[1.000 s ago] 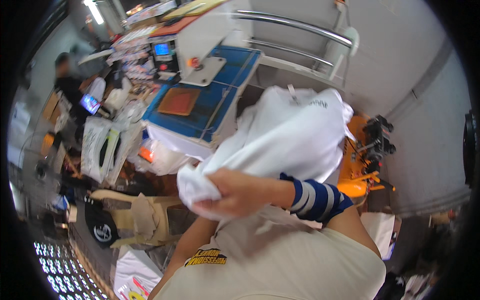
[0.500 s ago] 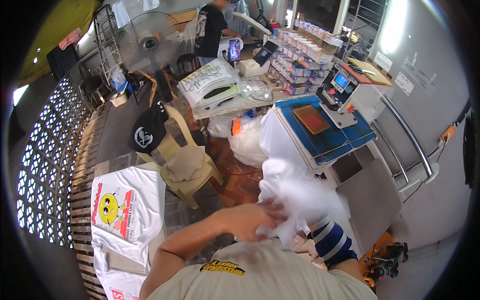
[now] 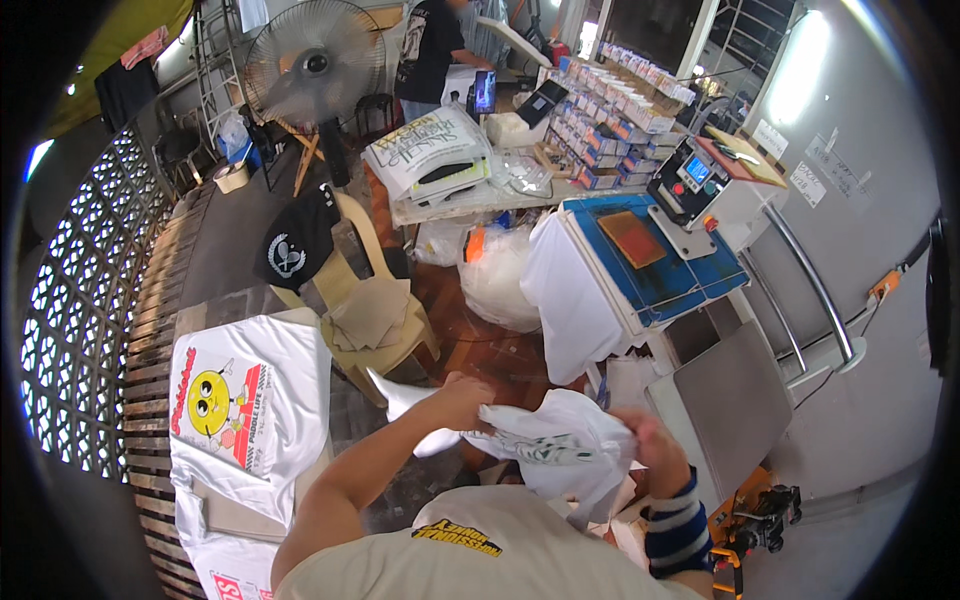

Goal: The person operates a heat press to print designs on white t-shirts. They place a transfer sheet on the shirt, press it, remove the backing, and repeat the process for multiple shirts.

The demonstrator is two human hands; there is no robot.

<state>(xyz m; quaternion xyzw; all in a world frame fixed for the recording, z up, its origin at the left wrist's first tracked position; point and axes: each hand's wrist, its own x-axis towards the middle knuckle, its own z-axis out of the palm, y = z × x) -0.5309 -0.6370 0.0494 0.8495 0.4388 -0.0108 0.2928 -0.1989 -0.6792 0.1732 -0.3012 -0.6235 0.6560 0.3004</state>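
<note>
A white shirt (image 3: 565,440) with a green print hangs stretched between my hands in front of my body, its cloth gathered and folded. My left hand (image 3: 463,402) is closed on its left side, and a loose white flap sticks out past that wrist. On the other side my right hand (image 3: 648,447) grips the cloth, below it a blue-and-white striped band on my forearm. Beyond the shirt stands a heat press (image 3: 690,190) with a blue bed (image 3: 600,225), a reddish-brown pad (image 3: 632,240) lying on it. More white cloth (image 3: 565,300) drapes down the bed's left side.
To the left, a white printed T-shirt (image 3: 290,370) lies spread over a board. A beige plastic chair (image 3: 425,335) holds brown sheets and a black cap (image 3: 298,240). Behind are a fan (image 3: 315,65), a table with plastic-wrapped shirts (image 3: 425,150), stacked small boxes (image 3: 600,130) and a person (image 3: 430,55).
The white cloth, bunched and blurred half a second ago, is now spread between both hands with its green print showing. My right hand has come into view, and my left has moved slightly left.
</note>
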